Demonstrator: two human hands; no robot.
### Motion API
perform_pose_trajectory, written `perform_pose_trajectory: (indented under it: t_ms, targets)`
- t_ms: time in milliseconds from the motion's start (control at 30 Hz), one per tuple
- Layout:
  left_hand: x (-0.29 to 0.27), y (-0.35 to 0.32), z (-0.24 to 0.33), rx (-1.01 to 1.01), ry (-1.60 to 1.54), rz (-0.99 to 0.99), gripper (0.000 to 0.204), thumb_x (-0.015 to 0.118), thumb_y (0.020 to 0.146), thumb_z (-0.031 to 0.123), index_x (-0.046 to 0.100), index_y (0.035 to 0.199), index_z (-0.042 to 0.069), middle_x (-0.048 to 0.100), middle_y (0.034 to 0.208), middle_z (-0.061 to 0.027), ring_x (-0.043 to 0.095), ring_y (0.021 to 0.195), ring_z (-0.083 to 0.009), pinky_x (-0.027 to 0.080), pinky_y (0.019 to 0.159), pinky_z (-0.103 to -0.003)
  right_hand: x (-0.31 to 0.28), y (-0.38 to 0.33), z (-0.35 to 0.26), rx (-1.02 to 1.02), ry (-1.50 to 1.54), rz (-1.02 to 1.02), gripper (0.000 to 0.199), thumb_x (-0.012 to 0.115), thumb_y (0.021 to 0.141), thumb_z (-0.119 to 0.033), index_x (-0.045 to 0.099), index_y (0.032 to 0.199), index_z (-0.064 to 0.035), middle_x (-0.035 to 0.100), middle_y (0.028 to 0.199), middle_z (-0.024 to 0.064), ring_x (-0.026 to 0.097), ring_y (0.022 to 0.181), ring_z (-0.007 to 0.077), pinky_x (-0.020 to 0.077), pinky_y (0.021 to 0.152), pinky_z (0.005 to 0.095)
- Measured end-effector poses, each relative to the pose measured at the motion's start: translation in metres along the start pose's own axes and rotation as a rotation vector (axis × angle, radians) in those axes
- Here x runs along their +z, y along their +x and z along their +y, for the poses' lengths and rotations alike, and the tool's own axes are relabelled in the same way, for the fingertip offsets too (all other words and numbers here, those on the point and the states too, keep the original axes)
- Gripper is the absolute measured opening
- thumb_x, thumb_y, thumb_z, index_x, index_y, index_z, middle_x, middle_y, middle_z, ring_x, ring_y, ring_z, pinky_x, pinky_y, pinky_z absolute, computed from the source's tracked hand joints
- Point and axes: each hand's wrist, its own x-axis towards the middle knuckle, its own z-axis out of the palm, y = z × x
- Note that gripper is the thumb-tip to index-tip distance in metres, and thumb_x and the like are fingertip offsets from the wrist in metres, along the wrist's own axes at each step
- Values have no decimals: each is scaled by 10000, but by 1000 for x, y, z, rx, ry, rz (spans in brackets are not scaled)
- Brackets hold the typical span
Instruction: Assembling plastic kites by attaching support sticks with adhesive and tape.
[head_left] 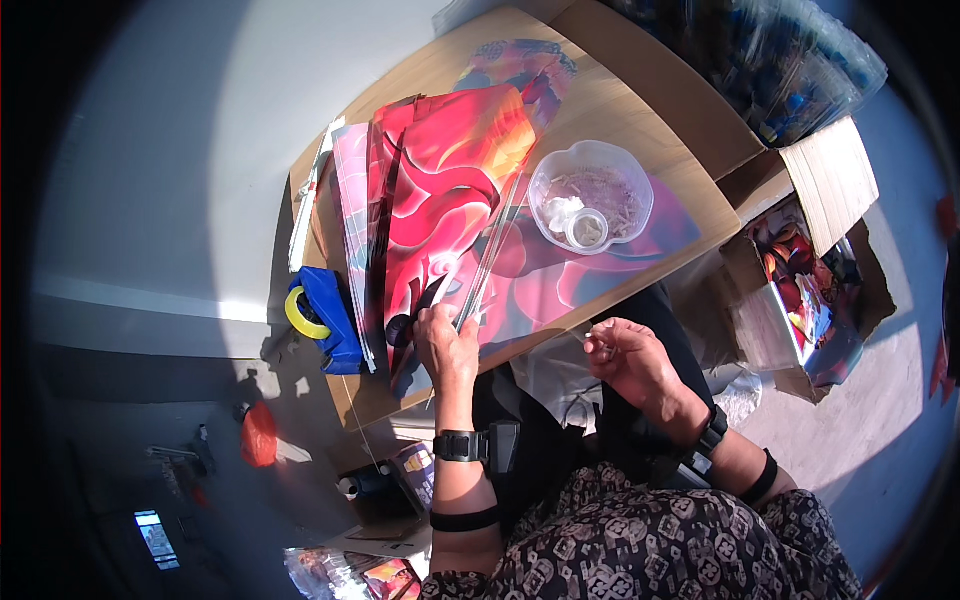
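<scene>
My left hand (447, 345) is at the near end of a red and orange printed sheet (445, 190), its fingers closed on the sheet's lower edge. Thin, shiny rods or folded edges (490, 265) run up from beside those fingers. Off the table's near edge, my right hand (640, 368) is raised in a pinch, with a tiny pale tip showing at its fingertips that is too small to name. A clear plastic bowl (612, 158) stands beyond it, holding small pale bits, a white clump and a small round cup (587, 229).
More printed sheets (352, 190) lie at the table's left, beside white strips (310, 210). A blue tape dispenser (338, 325) sits at the left edge. To the right stands an open cardboard box (762, 322) with colourful prints; plastic-wrapped packages (800, 75) lie behind.
</scene>
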Motion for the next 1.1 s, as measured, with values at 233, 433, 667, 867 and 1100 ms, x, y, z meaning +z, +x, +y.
perform_pose_trajectory:
  t_ms: [233, 433, 667, 867, 1100]
  targets:
    - [22, 1, -32, 78, 104, -95, 144, 636, 748, 42, 550, 850, -12, 587, 854, -185, 558, 869, -364, 453, 779, -446, 1, -5, 12, 61, 23, 53, 75, 571, 865, -45, 579, 799, -9, 599, 750, 102, 465, 592, 85, 388, 520, 197]
    - [16, 1, -30, 229, 157, 16, 93, 549, 801, 30, 521, 852, -43, 599, 790, -231, 595, 781, -413, 474, 719, -485, 0, -16, 12, 53, 10, 41, 77, 574, 862, -47, 579, 793, -12, 598, 745, 94, 473, 598, 88, 379, 515, 196]
    - [-27, -29, -25, 206, -122, 29, 78, 526, 811, -5, 477, 869, -20, 571, 718, -219, 606, 739, -391, 449, 639, -441, -1, -18, 10, 3, -1, 54, 68, 563, 865, -74, 556, 810, -35, 578, 725, 58, 465, 589, 88, 368, 511, 206]
    - [-95, -108, -10, -163, -657, -361, 93, 544, 860, 25, 611, 918, -2, 508, 651, 28, 440, 566, -21, 353, 497, -204, 8, 4, -24, -48, 281, -58, 126, 537, 885, -158, 503, 794, -78, 525, 675, 16, 431, 552, 83, 327, 483, 204]
    - [-126, -175, -15, -132, -539, -556, 88, 573, 880, 66, 634, 878, 3, 566, 648, -4, 478, 548, -43, 362, 496, -200, 20, 15, -46, -272, 98, -7, 168, 525, 867, -159, 458, 733, -83, 409, 588, -22, 291, 468, 66, 212, 423, 217]
